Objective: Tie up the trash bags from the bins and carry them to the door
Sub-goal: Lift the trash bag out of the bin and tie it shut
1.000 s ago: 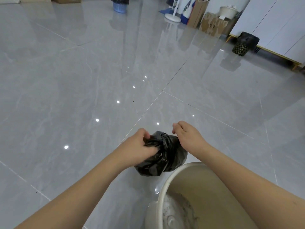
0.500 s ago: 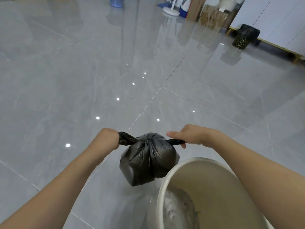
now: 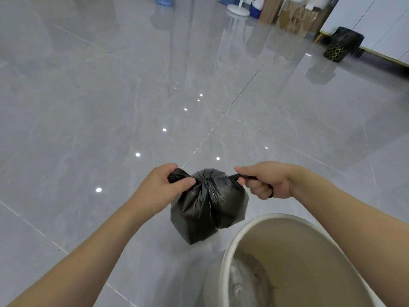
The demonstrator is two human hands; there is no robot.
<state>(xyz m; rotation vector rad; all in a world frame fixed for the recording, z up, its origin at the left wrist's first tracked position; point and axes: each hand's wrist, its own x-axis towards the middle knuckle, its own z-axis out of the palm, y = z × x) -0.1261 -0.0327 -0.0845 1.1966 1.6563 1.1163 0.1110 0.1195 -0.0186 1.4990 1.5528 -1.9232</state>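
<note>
Our left hand [image 3: 164, 187] grips one twisted end of the black trash bag [image 3: 208, 207], and our right hand [image 3: 265, 181] curls round the other, pulled apart over the knot. The bag hangs above the grey tiled floor [image 3: 110, 107], just left of the near cream bin [image 3: 285, 258]. Far right stand a black-lined mesh bin [image 3: 342, 44] and a cardboard box [image 3: 296, 18] whose printing we cannot read.

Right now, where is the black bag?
In the head view the black bag hangs low in the middle, held between the left hand and right hand, just above the floor and left of the white bin.
</note>
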